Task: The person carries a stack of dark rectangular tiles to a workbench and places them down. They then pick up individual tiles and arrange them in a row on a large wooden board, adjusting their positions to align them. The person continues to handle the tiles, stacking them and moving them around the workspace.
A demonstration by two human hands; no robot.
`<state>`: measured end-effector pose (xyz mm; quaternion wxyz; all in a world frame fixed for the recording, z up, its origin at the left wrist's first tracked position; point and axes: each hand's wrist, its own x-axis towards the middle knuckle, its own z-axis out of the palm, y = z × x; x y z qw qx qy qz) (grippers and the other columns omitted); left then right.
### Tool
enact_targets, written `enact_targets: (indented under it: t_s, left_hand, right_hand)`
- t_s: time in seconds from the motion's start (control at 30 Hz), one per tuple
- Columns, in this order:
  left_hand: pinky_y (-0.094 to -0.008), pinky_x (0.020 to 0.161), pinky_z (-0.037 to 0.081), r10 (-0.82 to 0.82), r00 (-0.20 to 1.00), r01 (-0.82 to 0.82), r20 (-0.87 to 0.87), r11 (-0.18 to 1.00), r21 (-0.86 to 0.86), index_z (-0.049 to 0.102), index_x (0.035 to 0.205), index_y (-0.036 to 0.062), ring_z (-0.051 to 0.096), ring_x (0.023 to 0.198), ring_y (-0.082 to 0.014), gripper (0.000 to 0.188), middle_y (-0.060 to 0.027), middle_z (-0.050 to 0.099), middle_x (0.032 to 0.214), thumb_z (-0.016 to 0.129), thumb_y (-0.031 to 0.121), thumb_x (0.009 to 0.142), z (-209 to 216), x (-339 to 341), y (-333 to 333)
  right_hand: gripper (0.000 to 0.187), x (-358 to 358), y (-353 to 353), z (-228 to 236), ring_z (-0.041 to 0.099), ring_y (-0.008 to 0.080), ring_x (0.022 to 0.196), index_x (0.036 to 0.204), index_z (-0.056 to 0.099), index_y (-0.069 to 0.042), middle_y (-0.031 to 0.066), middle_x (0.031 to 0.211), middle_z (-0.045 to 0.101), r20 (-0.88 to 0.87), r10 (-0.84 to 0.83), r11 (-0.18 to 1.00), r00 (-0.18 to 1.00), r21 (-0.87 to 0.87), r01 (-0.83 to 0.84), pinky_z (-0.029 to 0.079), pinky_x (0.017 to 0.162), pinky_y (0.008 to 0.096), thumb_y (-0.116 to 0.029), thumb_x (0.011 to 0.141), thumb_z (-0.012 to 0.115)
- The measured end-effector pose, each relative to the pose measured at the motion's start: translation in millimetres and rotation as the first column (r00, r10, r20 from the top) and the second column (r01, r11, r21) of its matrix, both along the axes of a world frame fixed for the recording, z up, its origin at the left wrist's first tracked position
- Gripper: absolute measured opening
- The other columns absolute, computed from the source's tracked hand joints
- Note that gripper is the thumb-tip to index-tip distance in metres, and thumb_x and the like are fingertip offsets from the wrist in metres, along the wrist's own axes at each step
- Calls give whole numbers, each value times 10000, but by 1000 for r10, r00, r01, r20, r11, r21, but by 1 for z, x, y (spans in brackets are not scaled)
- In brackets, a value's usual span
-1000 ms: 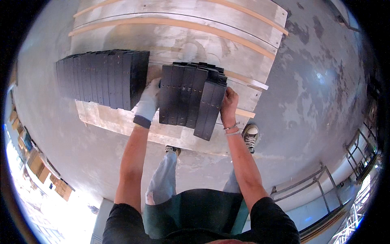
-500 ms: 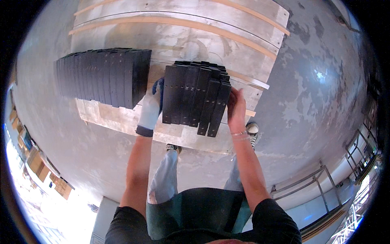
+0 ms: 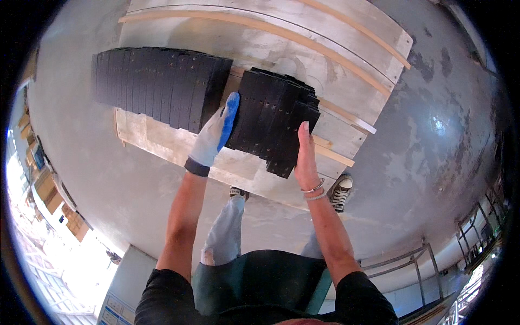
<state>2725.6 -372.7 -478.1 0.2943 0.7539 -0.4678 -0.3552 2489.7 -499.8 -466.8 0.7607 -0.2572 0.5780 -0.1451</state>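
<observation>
gloved left hand (image 3: 215, 135), bare right hand (image 3: 304, 157), flat against black slabs (image 3: 273, 122)

A pale wooden pallet (image 3: 179, 146) sits on the grey concrete floor (image 3: 422, 141). On it stands a row of black flat panels (image 3: 157, 86). A second, smaller batch (image 3: 273, 119) seems to rest beside it.

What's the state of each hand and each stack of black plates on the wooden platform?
Left hand: gloved, flat against the left face of the held bundle.
Right hand: bare, flat against the bundle's right face.
Held bundle of black plates: on edge, squeezed between both hands, plates staggered.
Row of black plates: on edge, packed tight, untouched.
Wooden platform: flat on the floor, carrying the row.
</observation>
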Motion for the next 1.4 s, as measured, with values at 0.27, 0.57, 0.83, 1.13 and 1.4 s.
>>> enact_targets:
  t_s: [0.27, 0.57, 0.83, 1.13, 1.4]
  left_hand:
    - [-404, 1189, 304, 445, 880, -424, -166, 893, 149, 331, 1537, 6, 340, 1472, -357, 625, -242, 363, 1569, 526, 334, 1043, 147, -37, -27]
    - [-441, 1185, 301, 628, 535, -566, -565, 763, 313, 370, 1522, -17, 418, 1422, -310, 591, -210, 412, 1543, 387, 375, 1080, 157, -75, 79]
    - [-479, 1197, 240, 517, -561, -627, -647, 245, 739, 348, 1520, 15, 356, 1419, -359, 952, -152, 370, 1567, 388, 764, 935, 6, -86, 74]
    - [-392, 1070, 309, 475, -618, -669, -626, 101, 737, 468, 1460, 33, 507, 1288, -257, 957, -104, 559, 1413, 388, 806, 902, -40, -143, 41]
    - [-411, 987, 529, 198, -695, -702, -691, 20, 712, 574, 1344, 6, 652, 1107, -305, 857, -167, 647, 1274, 399, 744, 945, -16, -148, -4]
  right_hand:
    - [828, 29, 4, -6, 386, 225, 1341, 1470, 360, 68, 133, 1459, 446, -36, 70, 993, 997, -91, -73, 250, 1172, 333, -592, 996, 520]
    - [765, 66, 3, 10, 435, 189, 1282, 1485, 376, 6, 105, 1427, 481, 33, 162, 973, 986, -174, -154, 315, 1131, 320, -550, 994, 562]
    - [914, 17, -107, -30, 420, 261, 1406, 1505, 386, 35, 172, 1523, 450, -140, 493, 833, 859, -209, -512, 287, 1177, 396, -718, 999, 278]
    - [1030, 178, -196, -31, 515, 224, 1267, 1418, 535, -10, 121, 1378, 587, -282, 912, 279, 299, -109, -954, 350, 1078, 366, -862, 867, 360]
    - [905, 165, -178, -36, 555, 176, 1200, 1365, 589, -24, 44, 1325, 642, -48, 936, 350, 350, 12, -937, 384, 1049, 320, -790, 928, 388]
